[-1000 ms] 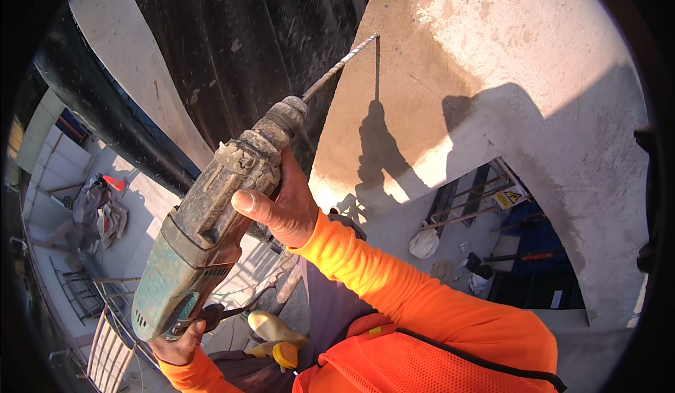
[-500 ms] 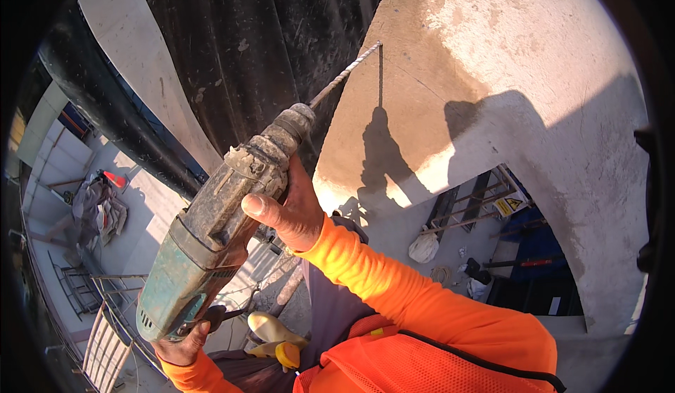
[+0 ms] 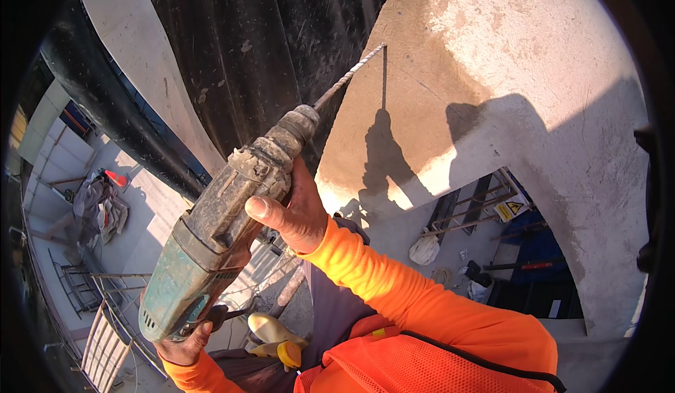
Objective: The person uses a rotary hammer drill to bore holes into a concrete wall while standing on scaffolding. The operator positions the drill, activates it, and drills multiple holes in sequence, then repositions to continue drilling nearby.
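Note:
A worn green and grey rotary hammer drill (image 3: 225, 235), crusted with dust, slants up from lower left toward the wall. Its long spiral drill bit (image 3: 349, 74) meets the concrete wall (image 3: 415, 76) at the tip, where the bit's shadow joins it. My left hand (image 3: 184, 345) is closed round the rear handle at the bottom. Near the front of the body, my right hand (image 3: 299, 217) holds the drill from its right side, thumb raised and fingers partly hidden behind the casing.
A dark sheet (image 3: 232, 48) hangs left of the wall, beside a thick black pipe (image 3: 119, 126). Below are a metal frame (image 3: 119, 301), an orange cone (image 3: 117, 178) and crumpled sheeting (image 3: 98, 207). Through the wall's opening show a ladder (image 3: 471, 214) and a yellow warning sign (image 3: 511, 207).
The drill, both hands and the surroundings sit slightly farther right and lower in view. The bit's tip stays at the same place on the wall, and both grips are unchanged.

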A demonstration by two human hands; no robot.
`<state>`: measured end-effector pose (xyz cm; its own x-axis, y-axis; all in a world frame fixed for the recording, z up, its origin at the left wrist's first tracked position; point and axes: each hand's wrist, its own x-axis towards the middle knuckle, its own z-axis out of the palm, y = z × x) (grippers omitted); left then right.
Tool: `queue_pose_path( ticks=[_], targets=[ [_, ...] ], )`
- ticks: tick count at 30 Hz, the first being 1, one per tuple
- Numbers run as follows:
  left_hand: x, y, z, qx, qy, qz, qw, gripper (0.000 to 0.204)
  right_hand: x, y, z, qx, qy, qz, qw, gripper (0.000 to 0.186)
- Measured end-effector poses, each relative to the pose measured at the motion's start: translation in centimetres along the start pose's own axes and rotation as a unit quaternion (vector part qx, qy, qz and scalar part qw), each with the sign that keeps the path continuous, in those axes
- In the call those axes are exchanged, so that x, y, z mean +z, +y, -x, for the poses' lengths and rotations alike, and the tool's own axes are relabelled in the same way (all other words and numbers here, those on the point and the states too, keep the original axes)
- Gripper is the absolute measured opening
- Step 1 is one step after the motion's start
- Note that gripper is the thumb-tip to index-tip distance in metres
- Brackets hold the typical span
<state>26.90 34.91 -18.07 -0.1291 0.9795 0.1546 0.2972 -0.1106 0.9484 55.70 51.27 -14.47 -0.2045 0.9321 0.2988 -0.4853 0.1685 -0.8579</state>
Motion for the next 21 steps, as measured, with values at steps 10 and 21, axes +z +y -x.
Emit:
queue_pose_path(
  ticks=[10, 21],
  targets=[
    [-0.44, -0.77, 0.27, -0.026, -0.010, -0.007, 1.000, 0.100, -0.02, -0.18, 0.15, 0.009, 0.001, 0.009, 1.000, 0.094],
    [-0.39, -1.04, 0.93, -0.030, -0.010, -0.020, 0.999, 0.103, 0.13, -0.27, 0.18, 0.006, 0.008, -0.010, 1.000, 0.093]
  ],
)
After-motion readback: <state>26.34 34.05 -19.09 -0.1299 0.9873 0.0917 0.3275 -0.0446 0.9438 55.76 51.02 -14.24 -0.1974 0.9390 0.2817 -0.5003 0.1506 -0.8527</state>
